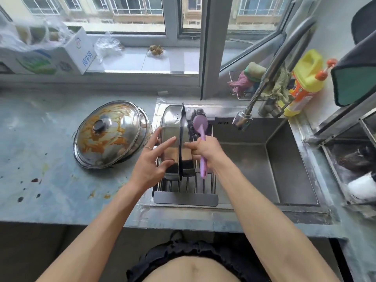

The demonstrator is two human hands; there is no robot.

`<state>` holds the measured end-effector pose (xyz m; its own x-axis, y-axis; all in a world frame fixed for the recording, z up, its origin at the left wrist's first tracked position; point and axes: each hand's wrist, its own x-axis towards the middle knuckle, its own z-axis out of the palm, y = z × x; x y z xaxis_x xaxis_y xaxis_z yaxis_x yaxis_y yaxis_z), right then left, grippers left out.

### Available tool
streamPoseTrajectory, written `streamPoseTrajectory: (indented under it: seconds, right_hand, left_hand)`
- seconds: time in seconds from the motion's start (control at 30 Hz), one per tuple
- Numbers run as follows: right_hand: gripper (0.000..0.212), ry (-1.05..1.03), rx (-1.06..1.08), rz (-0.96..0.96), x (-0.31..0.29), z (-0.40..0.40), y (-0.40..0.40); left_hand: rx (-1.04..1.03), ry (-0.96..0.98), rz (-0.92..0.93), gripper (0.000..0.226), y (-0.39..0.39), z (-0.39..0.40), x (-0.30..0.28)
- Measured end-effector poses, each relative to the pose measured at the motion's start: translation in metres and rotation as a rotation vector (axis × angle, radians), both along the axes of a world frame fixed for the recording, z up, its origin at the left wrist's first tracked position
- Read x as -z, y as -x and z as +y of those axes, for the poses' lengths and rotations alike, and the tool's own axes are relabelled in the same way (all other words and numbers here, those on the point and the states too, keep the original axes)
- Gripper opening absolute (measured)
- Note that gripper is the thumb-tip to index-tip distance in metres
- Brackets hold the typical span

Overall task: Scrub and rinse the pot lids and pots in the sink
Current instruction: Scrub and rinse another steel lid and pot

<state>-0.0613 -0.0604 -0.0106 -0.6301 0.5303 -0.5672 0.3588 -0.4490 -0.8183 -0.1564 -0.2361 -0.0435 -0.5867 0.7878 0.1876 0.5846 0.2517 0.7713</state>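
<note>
A steel pot (171, 127) stands on its side on the drying rack (183, 198) over the left part of the sink (274, 159), with a lid (181, 139) on edge against its mouth. My left hand (150, 161) rests on the pot's base with straight, spread fingers. My right hand (205, 149) grips a purple scrub brush (200, 123) with its steel-wool head up by the lid, and its fingers touch the lid's rim. A greasy, orange-stained lid (107, 133) lies on another pot on the counter to the left.
The faucet (243, 119) hangs over the sink basin; no water is visible. A yellow detergent bottle (305, 82) and a wire caddy with sponges (248, 80) stand behind it. A cardboard box (50, 55) and bags sit on the windowsill. A dish rack (350, 155) is at the right.
</note>
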Motion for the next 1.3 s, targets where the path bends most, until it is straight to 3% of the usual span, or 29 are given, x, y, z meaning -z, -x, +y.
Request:
streamPoseTrajectory:
  seconds: [0.13,0.27,0.43,0.57,0.63,0.8,0.97,1.1,1.2,1.3]
  right_hand:
    - [0.014,0.085,-0.194,-0.078,-0.015,0.009,-0.002]
    - [0.017,0.182,-0.106,-0.033,-0.013,0.015,0.0]
    - [0.011,0.238,-0.094,-0.029,-0.012,0.024,0.002]
    - [0.036,0.066,-0.026,-0.065,-0.009,0.039,0.003]
    - [0.039,0.089,0.009,-0.022,-0.01,0.047,0.002]
    - [0.025,0.14,-0.016,0.034,-0.017,0.051,0.006]
    - [0.055,0.199,0.039,0.018,-0.01,0.044,0.016]
    - [0.047,0.197,-0.102,-0.026,-0.019,0.052,0.014]
    - [0.064,0.137,-0.152,-0.052,-0.026,0.061,0.014]
    - [0.06,0.096,-0.126,-0.03,-0.03,0.062,0.019]
  left_hand:
    - [-0.015,0.008,-0.013,0.079,-0.004,-0.002,-0.004]
    - [-0.043,0.05,0.016,0.077,-0.009,-0.001,-0.012]
    - [-0.09,0.097,0.214,0.064,-0.021,0.006,-0.021]
    - [-0.126,0.042,0.365,0.048,-0.035,0.015,-0.027]
    - [-0.144,0.035,0.376,0.048,-0.04,0.022,-0.029]
    - [-0.221,0.149,0.238,0.066,-0.031,0.036,-0.03]
    - [-0.176,0.172,0.237,0.069,-0.025,0.036,-0.03]
    - [-0.099,0.233,0.223,0.088,-0.019,0.023,-0.026]
    - [-0.013,0.269,0.242,0.102,-0.018,0.013,-0.022]
    - [-0.003,0.302,0.24,0.11,-0.019,0.013,-0.025]
